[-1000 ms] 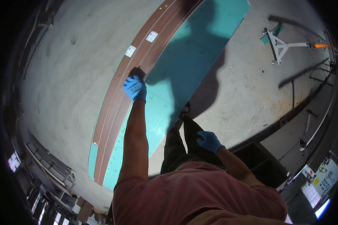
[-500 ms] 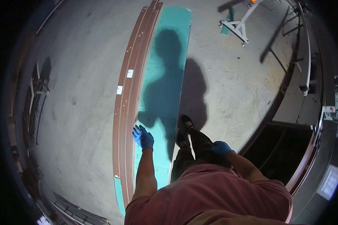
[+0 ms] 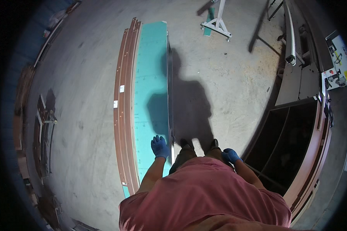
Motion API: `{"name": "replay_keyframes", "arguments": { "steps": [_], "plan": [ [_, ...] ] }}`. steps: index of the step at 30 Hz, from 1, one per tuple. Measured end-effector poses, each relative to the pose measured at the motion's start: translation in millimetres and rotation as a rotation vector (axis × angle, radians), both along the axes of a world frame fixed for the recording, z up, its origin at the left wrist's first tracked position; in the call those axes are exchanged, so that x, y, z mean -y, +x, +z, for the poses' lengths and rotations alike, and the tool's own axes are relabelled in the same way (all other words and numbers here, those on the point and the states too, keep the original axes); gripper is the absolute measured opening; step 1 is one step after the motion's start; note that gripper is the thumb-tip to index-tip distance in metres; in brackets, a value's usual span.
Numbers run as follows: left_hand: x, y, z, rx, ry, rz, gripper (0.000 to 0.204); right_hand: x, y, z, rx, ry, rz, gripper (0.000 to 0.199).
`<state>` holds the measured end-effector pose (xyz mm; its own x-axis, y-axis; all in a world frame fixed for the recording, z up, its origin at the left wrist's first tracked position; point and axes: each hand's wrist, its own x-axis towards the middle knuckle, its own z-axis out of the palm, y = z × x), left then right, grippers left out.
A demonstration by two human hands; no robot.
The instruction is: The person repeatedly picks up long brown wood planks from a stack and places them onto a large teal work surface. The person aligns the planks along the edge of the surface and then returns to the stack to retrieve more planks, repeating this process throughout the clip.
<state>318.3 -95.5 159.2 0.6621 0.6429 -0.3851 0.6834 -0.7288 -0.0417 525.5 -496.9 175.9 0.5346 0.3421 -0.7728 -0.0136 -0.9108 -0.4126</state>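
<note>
My left hand (image 3: 159,146), in a blue glove, is over the near part of a long teal board (image 3: 149,82) with measuring marks along it. Its fingers are loosely bent and somewhat apart, with nothing seen in them. Along the board's left side lie several long, narrow brown panels (image 3: 123,119) with small holes and white labels (image 3: 122,89). Beside my right thigh hangs my right hand (image 3: 231,155), also blue-gloved. Its fingers are curled in, and I see nothing held there.
On my right stands a dark, open-topped compartment unit (image 3: 287,134), with a machine control panel (image 3: 341,61) beyond it. A white-legged stand (image 3: 218,26) is on the concrete floor ahead. Another metal frame (image 3: 45,121) stands far left. My shadow falls across board and floor.
My left hand has moved from the brown panels' edge rightward over the teal board, its fingers more bent. My body has turned, and both feet now stand right of the board.
</note>
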Motion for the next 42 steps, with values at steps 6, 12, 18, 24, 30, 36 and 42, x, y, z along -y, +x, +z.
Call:
{"name": "replay_keyframes", "arguments": {
  "steps": [6,12,18,24,30,36,42],
  "plan": [
    [-32,47,16,0.123,0.012,0.116,0.071,53,14,-66,0.06,0.099,0.073,0.051],
    [-149,91,-25,0.254,0.278,0.141,0.081,16,47,-20,-0.07,-0.214,0.166,0.053],
    [-328,162,-81,0.188,0.435,0.181,0.086,-36,23,-37,-0.131,-0.191,0.133,0.044],
    [-444,222,-144,0.212,0.521,0.001,0.071,-188,9,-29,-0.364,-0.063,0.107,0.05],
    [-471,218,-180,0.351,0.445,-0.116,0.064,-254,17,-64,-0.232,0.149,-0.023,0.038],
    [-492,209,-183,0.71,0.116,-0.017,0.035,-266,21,-76,-0.23,0.061,0.03,0.041],
    [-486,186,-210,0.571,0.219,-0.158,0.064,-251,4,-91,-0.284,-0.001,0.036,0.042]
  ]
}}
